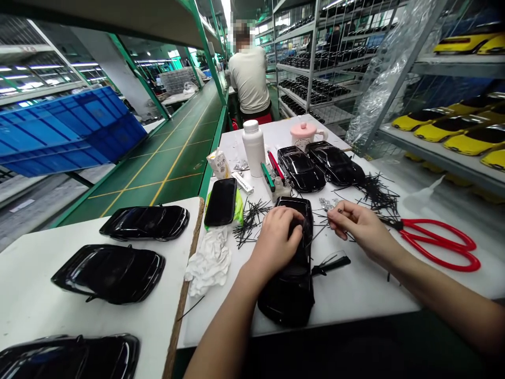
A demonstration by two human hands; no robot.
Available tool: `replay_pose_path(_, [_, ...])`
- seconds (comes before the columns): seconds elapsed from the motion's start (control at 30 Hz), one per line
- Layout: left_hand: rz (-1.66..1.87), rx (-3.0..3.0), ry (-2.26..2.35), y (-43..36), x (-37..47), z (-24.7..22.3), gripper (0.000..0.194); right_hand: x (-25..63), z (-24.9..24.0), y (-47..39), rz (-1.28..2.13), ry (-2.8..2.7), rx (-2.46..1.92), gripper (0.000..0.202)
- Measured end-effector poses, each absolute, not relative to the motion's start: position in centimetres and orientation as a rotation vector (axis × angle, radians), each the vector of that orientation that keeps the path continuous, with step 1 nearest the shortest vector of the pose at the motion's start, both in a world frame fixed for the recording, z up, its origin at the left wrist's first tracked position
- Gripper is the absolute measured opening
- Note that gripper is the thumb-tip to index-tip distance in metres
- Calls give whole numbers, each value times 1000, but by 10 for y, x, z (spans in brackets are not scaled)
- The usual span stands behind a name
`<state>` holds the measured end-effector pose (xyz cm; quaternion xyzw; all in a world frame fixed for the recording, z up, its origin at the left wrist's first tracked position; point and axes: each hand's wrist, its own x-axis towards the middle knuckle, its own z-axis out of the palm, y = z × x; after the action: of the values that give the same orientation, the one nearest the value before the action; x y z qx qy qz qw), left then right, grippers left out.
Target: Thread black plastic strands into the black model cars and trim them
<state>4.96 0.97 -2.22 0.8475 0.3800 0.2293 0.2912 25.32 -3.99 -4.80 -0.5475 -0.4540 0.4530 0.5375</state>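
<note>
A glossy black model car (288,295) lies lengthwise before me, one door (331,263) swung out on its right side. My left hand (278,237) is closed over its roof and side, covering part of the cabin. Just right of the car, my right hand (351,223) is raised with thumb and fingers pinched together; what sits between them is too small to make out. Beyond those fingertips is a little heap of small silvery parts (326,203). Thin black strips lie in one pile (252,218) left of the car and another pile (379,197) behind my right hand.
Red-handled scissors (442,239) lie at right. Two black model cars (302,168), a white bottle (253,147) and a pink-lidded mug (305,134) stand behind. A phone (221,202) and crumpled tissue (209,260) are left. More black cars (108,273) occupy the side board. A person (250,79) sits ahead.
</note>
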Motion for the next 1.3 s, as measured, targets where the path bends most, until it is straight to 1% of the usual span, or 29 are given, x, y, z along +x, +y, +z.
replay_pose_path(0.33, [594,2263,1014,11,50,-21,15,250,-50,-40,1076,-1149,-1338,52])
replay_pose_path(0.8, [589,2253,1013,10,49,-20,15,253,-43,-45,996,-1273,-1328,47])
replay_pose_path(0.97, [588,2253,989,6,48,-19,15,268,-7,-37,780,-1343,-1291,38])
replay_pose_path(1.1, [570,2275,945,1,47,-17,17,274,24,-6,570,-1399,-1233,32])
replay_pose_path(1.2, [550,2314,910,-3,46,-15,24,268,26,30,487,-1488,-1212,31])
replay_pose_path(1.3, [533,2360,879,-5,44,-13,35,255,14,68,426,-1597,-1228,30])
